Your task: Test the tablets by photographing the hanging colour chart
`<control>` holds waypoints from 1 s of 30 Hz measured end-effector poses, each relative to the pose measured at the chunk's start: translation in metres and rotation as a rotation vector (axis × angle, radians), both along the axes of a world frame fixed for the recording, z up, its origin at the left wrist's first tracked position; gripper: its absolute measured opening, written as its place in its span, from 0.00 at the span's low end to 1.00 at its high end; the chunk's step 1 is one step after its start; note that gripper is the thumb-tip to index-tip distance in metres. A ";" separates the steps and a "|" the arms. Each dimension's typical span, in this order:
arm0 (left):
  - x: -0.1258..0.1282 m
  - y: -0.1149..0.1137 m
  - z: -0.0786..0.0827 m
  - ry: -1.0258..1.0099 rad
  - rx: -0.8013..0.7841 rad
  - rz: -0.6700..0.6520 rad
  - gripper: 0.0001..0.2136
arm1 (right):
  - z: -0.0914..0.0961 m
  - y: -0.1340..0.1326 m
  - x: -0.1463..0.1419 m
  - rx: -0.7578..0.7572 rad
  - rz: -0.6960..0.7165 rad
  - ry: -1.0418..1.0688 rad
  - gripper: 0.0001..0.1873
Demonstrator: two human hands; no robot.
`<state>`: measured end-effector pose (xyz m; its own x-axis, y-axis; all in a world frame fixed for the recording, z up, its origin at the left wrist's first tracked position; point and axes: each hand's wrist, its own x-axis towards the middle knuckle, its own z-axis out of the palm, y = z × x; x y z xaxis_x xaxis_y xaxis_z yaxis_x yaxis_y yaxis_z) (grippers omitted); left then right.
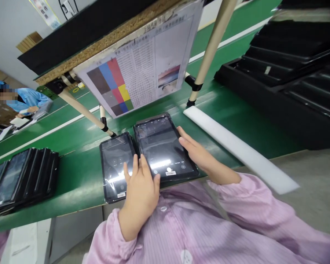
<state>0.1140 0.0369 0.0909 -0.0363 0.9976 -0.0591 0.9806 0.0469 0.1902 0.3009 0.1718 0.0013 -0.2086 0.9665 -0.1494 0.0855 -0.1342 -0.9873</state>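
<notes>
Two black tablets lie side by side on the green bench. My left hand (139, 185) rests with its fingers stretched out where the two tablets meet, fingertips on the left tablet (114, 161) and the thumb on the lower edge of the right tablet (162, 146). My right hand (194, 150) holds the right tablet's right edge, fingers flat along its side. The right tablet's screen is lit with small icons along its lower edge. A colour test chart (143, 66) hangs tilted just behind the tablets.
A row of black tablets (22, 178) leans at the left. A white foam strip (239, 148) lies to the right. Stacked black trays (291, 62) fill the far right. Cream frame poles (211, 44) stand behind. Another person in blue (27, 99) works at the far left.
</notes>
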 end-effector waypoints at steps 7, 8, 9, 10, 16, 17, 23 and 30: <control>0.006 0.003 -0.007 -0.427 -0.094 0.090 0.34 | 0.017 -0.008 0.002 -0.148 0.006 0.284 0.43; 0.005 -0.001 -0.010 -0.514 -0.068 0.113 0.34 | 0.023 -0.009 0.004 -0.159 0.000 0.325 0.42; 0.003 -0.005 -0.015 -0.603 -0.049 0.137 0.34 | 0.030 -0.011 0.006 -0.158 -0.021 0.359 0.40; 0.003 -0.008 -0.020 -0.687 -0.036 0.160 0.34 | 0.037 -0.013 0.008 -0.150 -0.050 0.387 0.38; 0.002 -0.013 -0.036 -0.911 -0.034 0.243 0.34 | 0.055 -0.022 0.016 -0.231 0.022 0.498 0.49; 0.003 -0.013 -0.037 -0.919 -0.019 0.248 0.34 | 0.052 -0.021 0.016 -0.242 0.047 0.497 0.53; 0.007 -0.012 -0.040 -1.089 0.144 0.325 0.35 | 0.051 -0.020 0.024 0.058 -0.009 0.456 0.67; -0.014 -0.012 -0.017 -1.111 0.418 0.276 0.38 | 0.107 -0.043 0.016 0.460 0.153 0.566 0.63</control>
<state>0.1001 0.0247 0.0742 -0.3842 0.9139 0.1308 0.2412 -0.0374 0.9698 0.3172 0.1288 0.1081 -0.2706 0.8596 0.4335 -0.4680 0.2760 -0.8395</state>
